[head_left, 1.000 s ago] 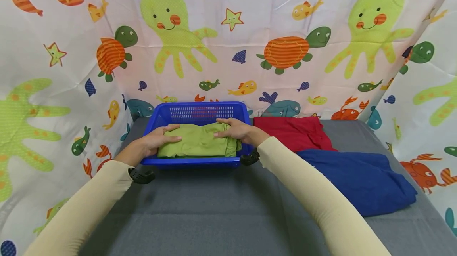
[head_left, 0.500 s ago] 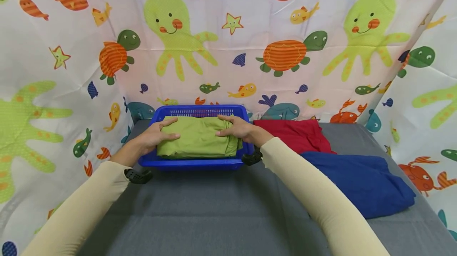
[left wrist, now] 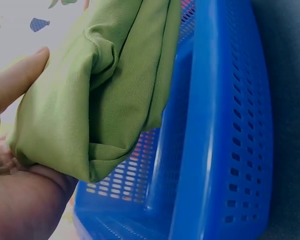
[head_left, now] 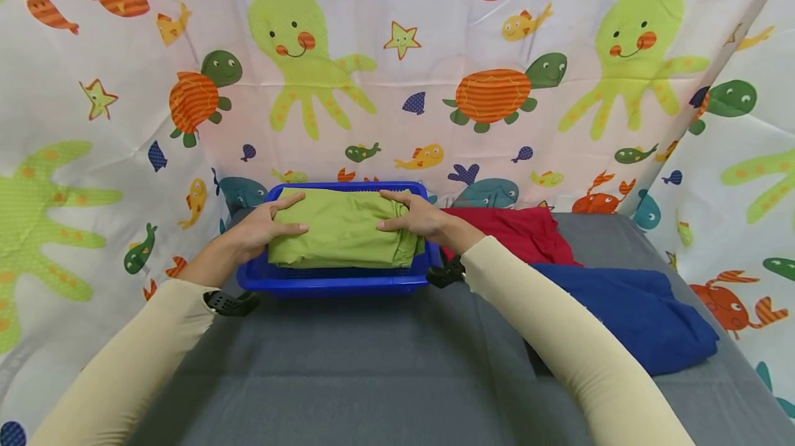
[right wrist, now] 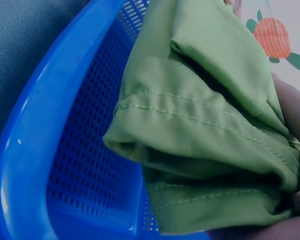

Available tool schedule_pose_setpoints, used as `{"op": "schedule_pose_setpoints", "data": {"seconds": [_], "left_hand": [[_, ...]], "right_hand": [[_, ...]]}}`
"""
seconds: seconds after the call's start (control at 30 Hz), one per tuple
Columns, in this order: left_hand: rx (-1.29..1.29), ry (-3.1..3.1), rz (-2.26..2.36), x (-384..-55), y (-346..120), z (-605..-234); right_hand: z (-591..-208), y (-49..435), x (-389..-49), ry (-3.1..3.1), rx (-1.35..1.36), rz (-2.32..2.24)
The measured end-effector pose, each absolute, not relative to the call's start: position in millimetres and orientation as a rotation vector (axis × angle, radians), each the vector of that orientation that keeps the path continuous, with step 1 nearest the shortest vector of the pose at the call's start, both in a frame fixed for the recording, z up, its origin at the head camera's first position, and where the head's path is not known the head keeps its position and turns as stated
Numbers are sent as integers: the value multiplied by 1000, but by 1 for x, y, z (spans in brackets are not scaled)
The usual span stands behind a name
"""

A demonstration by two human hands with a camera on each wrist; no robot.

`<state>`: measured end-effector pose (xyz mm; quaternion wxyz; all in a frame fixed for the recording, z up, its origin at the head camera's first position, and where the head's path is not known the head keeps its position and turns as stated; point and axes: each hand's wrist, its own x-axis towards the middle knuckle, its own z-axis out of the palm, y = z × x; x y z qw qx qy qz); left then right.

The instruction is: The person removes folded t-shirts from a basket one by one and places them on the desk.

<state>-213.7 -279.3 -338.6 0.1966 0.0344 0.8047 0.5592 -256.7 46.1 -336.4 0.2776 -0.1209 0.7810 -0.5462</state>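
A folded green garment (head_left: 341, 228) is held up over the blue plastic basket (head_left: 332, 286), above its floor. My left hand (head_left: 253, 228) grips its left end, thumb on top and fingers underneath. The right end is held by my right hand (head_left: 425, 218), its thumb lying on the cloth. In the left wrist view the garment's folded layers (left wrist: 125, 90) hang beside the basket's wall (left wrist: 205, 125). Stitched hems (right wrist: 190, 117) show at the other end in the right wrist view, where most of my right hand is out of frame.
A red folded cloth (head_left: 515, 232) lies right of the basket on the grey table surface (head_left: 335, 377). Nearer, a blue folded cloth (head_left: 640, 315) lies partly behind my right sleeve (head_left: 559, 328). A curtain (head_left: 385, 87) printed with sea animals stands behind and at the sides.
The green garment has risen from inside the basket to above it, held by both hands throughout. More of the basket's inside shows below it. The red and blue cloths stay put.
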Motion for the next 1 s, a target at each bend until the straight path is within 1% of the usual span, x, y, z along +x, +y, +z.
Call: {"op": "schedule_pose_setpoints", "data": {"seconds": [0.27, 0.73, 1.0], "left_hand": [[141, 2177, 1649, -208, -278, -328], [201, 2179, 1647, -199, -264, -321], [211, 2172, 1641, -193, -257, -314]], "right_hand": [[-329, 52, -252, 2075, -374, -1489], [-322, 71, -240, 2022, -359, -1569], [-314, 86, -233, 2059, -435, -1529]]}}
